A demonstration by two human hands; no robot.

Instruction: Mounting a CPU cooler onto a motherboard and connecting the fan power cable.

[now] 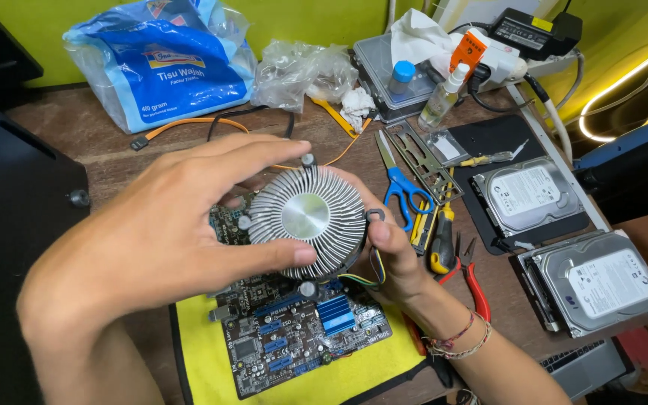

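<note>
The round finned heatsink (306, 219) faces its flat polished centre up at the camera — no long axis — held just above the motherboard (294, 334). Both hands grip its rim: left hand (151, 232) on the near-left side, right hand (391, 255) on the right. Right of the heatsink, blue scissors (401, 187) and pliers (468, 277) crowd the tabletop (114, 150) — barer wood lies beyond it.
</note>
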